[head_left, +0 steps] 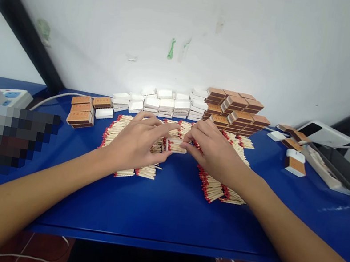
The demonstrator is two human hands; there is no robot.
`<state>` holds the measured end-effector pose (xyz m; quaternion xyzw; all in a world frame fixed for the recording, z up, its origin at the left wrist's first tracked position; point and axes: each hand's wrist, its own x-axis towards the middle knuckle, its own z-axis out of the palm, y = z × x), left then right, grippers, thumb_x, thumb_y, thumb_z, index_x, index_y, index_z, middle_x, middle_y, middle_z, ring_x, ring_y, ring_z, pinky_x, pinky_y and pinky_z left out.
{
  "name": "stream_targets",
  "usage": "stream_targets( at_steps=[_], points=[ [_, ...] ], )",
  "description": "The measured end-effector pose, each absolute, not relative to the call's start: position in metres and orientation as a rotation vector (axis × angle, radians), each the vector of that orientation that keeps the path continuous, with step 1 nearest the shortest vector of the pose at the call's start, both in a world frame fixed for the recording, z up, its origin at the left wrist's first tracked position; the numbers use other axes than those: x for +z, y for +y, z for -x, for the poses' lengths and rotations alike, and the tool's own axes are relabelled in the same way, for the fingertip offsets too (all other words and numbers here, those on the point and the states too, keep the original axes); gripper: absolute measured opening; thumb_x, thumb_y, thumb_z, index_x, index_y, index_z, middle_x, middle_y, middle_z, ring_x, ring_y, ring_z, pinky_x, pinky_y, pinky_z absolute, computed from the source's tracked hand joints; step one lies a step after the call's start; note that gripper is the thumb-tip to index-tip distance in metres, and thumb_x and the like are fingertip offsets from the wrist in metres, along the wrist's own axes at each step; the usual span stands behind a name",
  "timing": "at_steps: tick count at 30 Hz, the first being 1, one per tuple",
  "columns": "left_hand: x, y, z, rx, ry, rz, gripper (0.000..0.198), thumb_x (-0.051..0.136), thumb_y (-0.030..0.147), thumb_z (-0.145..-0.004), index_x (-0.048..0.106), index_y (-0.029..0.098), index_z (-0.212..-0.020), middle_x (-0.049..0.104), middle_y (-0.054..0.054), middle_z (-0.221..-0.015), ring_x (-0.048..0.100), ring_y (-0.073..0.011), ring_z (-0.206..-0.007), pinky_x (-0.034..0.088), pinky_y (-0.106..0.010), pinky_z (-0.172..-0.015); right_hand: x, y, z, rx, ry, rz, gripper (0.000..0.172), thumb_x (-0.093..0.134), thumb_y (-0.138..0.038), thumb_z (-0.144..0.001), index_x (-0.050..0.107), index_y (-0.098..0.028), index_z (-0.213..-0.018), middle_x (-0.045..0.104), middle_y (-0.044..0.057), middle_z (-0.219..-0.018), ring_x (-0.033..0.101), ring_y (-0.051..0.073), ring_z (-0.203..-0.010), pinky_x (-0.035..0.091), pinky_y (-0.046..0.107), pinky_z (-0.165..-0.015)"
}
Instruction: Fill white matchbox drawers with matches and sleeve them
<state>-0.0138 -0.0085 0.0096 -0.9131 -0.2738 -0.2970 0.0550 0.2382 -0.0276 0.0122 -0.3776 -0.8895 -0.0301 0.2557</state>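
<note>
White rectangular card tray (pixel 178 152) of red-tipped wooden matches (pixel 175 146): frame centre. Left hand (pixel 138 136), partly curled, holds its left end; right hand (pixel 209 148) pinches the right. Likely light, crushable; grip end walls gently.

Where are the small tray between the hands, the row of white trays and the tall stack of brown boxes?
Small tray (pixel 177 151): head view, on its near rim.
Row of white trays (pixel 166 103): head view, around mid-row.
Tall stack of brown boxes (pixel 242 116): head view, near its middle.
</note>
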Motion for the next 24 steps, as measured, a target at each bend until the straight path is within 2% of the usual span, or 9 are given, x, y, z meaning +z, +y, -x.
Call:
stream_targets(
  at_steps=[11,14,21,24],
  points=[
    [0.012,-0.005,0.017,-0.881,-0.847,2.789,0.054,0.072,0.034,-0.096,0.056,0.024,-0.146,0.081,-0.005,-0.113,0.072,-0.0259,-0.106,0.041,-0.048,-0.115,0.009,-0.027,-0.232,-0.073,-2.302,0.999,0.012,0.053,-0.024,-0.108,0.059,-0.024,-0.098,0.063,0.01,-0.1,0.054,0.029,-0.095,0.045,0.045,-0.085],
    [0.015,0.003,0.023,-0.895,-0.909,2.739,0.055,0.071,0.035,-0.095,0.056,0.023,-0.147,0.081,-0.006,-0.112,0.071,-0.0286,-0.11,0.043,-0.049,-0.112,0.006,-0.024,-0.234,-0.05,-2.244,0.996,0.012,0.054,-0.025,-0.108,0.061,-0.024,-0.097,0.064,0.009,-0.095,0.056,0.028,-0.093,0.045,0.044,-0.083],
    [0.017,0.012,0.028,-0.871,-1.015,2.663,0.056,0.071,0.035,-0.094,0.057,0.023,-0.146,0.08,-0.006,-0.104,0.068,-0.03,-0.105,0.044,-0.048,-0.108,-0.006,-0.019,-0.234,0.094,-2.48,0.954,0.011,0.058,-0.022,-0.106,0.07,-0.022,-0.105,0.064,0.01,-0.099,0.055,0.028,-0.1,0.048,0.045,-0.089],
    [0.015,0.011,0.027,-0.862,-0.999,2.652,0.056,0.071,0.035,-0.094,0.057,0.019,-0.146,0.079,-0.007,-0.1,0.068,-0.0302,-0.104,0.044,-0.048,-0.108,-0.008,-0.018,-0.233,0.099,-2.49,0.956,0.012,0.058,-0.021,-0.106,0.069,-0.021,-0.101,0.064,0.01,-0.099,0.055,0.028,-0.098,0.047,0.046,-0.091]
  ],
)
